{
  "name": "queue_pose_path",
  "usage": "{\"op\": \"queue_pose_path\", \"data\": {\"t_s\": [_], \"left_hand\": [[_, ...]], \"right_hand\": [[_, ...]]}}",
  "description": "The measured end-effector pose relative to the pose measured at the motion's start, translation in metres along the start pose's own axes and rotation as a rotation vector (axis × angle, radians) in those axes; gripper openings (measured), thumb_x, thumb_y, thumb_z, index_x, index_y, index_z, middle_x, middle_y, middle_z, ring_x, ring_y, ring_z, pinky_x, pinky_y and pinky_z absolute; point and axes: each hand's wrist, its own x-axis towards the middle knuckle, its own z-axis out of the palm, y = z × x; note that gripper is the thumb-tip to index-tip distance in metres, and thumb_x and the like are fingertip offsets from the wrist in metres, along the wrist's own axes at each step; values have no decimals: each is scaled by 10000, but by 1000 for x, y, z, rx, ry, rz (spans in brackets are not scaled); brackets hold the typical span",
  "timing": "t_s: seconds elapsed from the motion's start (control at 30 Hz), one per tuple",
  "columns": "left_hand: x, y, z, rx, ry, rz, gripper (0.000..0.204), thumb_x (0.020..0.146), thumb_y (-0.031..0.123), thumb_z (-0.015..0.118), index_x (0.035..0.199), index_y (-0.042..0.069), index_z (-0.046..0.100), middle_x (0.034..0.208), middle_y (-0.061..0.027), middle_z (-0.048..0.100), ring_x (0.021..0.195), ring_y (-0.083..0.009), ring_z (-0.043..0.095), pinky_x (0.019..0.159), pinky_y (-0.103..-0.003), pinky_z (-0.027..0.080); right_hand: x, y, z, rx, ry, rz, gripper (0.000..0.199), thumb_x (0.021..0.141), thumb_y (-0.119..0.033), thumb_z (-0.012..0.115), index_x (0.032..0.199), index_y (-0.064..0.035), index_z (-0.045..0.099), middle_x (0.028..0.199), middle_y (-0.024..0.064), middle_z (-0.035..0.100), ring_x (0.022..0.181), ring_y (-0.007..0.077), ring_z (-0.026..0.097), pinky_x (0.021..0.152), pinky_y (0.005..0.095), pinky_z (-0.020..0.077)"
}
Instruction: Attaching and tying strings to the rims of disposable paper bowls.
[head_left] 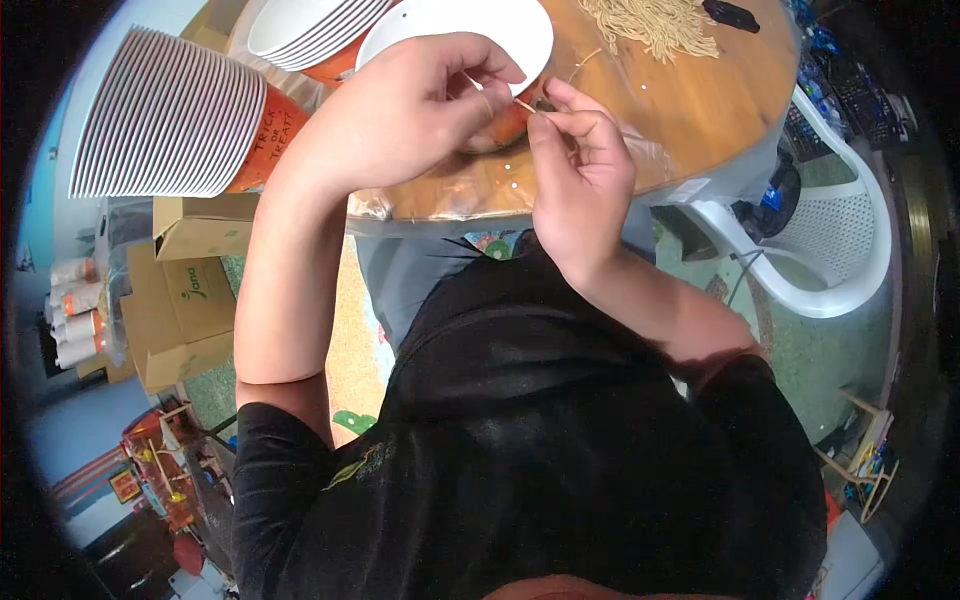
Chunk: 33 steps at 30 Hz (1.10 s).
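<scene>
Over the near edge of the round wooden table, my left hand [430, 105] bends its fingers around a thin tan cord [523, 104]. The thumb and forefinger of my right hand [585, 150] pinch the same cord. Right behind my hands is a paper bucket [505, 30] with a white round face and some orange showing below; my left hand partly covers it. A loose end of cord sticks up to the right of the bucket. Farther back on the right lies a heap of tan cord pieces [655, 25].
A tall stack of orange paper buckets with white rims [165, 115] leans at the left, with another stack [310, 30] behind. A small black object [731, 15] lies on the plastic-covered table [700, 110]. Below stand an open cardboard box [185, 310] and a white plastic chair [835, 230].
</scene>
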Motion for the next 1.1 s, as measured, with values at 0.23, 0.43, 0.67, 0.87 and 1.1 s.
{"op": "queue_pose_path", "data": {"t_s": [0.23, 0.43, 0.67, 0.87, 1.1], "left_hand": [[3, -5, -6, -12, -41, -10, 234, 1162, 96, 600, 1279, -58, 732, 1119, -49, 771, 1033, -106, 729, 923, -303, 605], [8, -2, -13, 139, -107, 45, 245, 1167, 98, 594, 1301, -65, 718, 1118, -62, 762, 1008, -134, 755, 912, -321, 632], [9, -10, -11, -42, -82, 28, 291, 1137, 197, 670, 1322, -10, 758, 1047, -133, 821, 946, -200, 793, 859, -368, 632], [-9, 12, -4, 461, 299, 604, 462, 800, 108, 930, 1231, 58, 770, 1190, -107, 730, 1126, -330, 717, 945, -438, 583], [-12, 8, 2, 618, 327, 671, 277, 814, 154, 910, 1057, 75, 805, 1108, -54, 741, 1030, -302, 719, 883, -444, 570]], "right_hand": [[0, 0, 2, -28, 17, 12, 117, 988, 2, 823, 1033, 9, 716, 1341, 158, 715, 742, 10, 466, 737, 208, 470], [0, 4, 2, -16, 14, 31, 126, 1003, -10, 822, 1060, 15, 713, 1344, 170, 711, 925, 65, 646, 852, 240, 549], [0, -3, 0, 13, -8, 104, 139, 1042, -16, 791, 1120, 18, 681, 1401, 192, 682, 1121, 135, 709, 959, 263, 585], [0, -32, -1, 103, 13, 212, 84, 1057, 10, 764, 1089, 11, 686, 1079, 62, 746, 908, 46, 667, 778, 223, 545], [-5, -41, -7, 263, -115, 324, 36, 1094, -20, 699, 1107, 13, 697, 1008, 90, 759, 883, 134, 705, 841, 291, 580]]}}
